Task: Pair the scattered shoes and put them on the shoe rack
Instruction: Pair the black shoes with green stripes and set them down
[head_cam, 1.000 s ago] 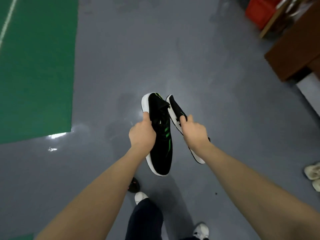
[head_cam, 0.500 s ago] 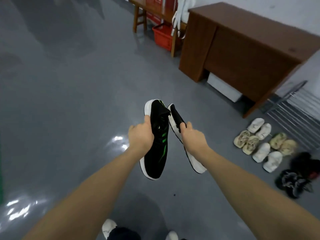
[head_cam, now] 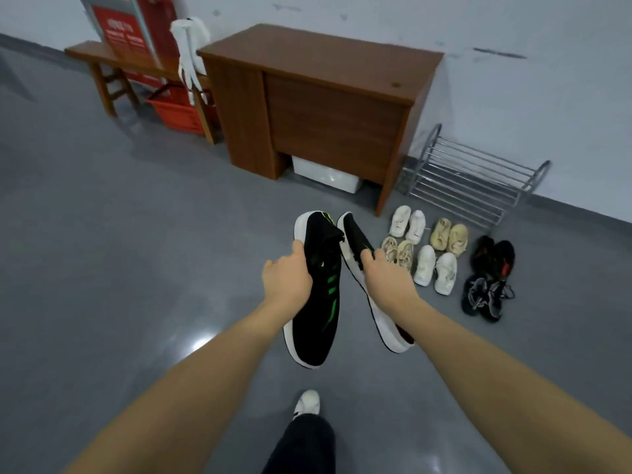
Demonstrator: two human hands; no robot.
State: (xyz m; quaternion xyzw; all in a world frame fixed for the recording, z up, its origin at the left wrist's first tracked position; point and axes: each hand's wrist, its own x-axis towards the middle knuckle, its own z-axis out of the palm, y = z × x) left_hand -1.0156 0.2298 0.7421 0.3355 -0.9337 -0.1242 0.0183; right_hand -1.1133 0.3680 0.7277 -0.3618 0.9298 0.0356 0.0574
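Observation:
My left hand point(head_cam: 286, 285) grips a black shoe with green stripes and a white sole point(head_cam: 316, 323), held in the air with its toe toward me. My right hand point(head_cam: 388, 283) grips the matching black shoe point(head_cam: 355, 239), turned on its side so the white sole shows. The two shoes hang side by side, almost touching at the heels. A metal shoe rack point(head_cam: 473, 179) with bare rails stands against the wall at the right. On the floor before it lie paired shoes: white pairs point(head_cam: 408, 224) point(head_cam: 434, 268), beige pairs point(head_cam: 448, 236) point(head_cam: 398, 251) and dark pairs point(head_cam: 492, 254) point(head_cam: 482, 297).
A brown wooden desk point(head_cam: 328, 107) stands left of the rack, with a white box point(head_cam: 326, 174) under it. A wooden bench point(head_cam: 113, 70) and a red basket point(head_cam: 178, 111) are further left. My white-shod foot point(head_cam: 307, 403) is on the grey floor.
The view has swung right and up: the green floor area is gone, and the desk, the rack and the rows of shoes have come into sight. Both hands kept hold of the black shoes.

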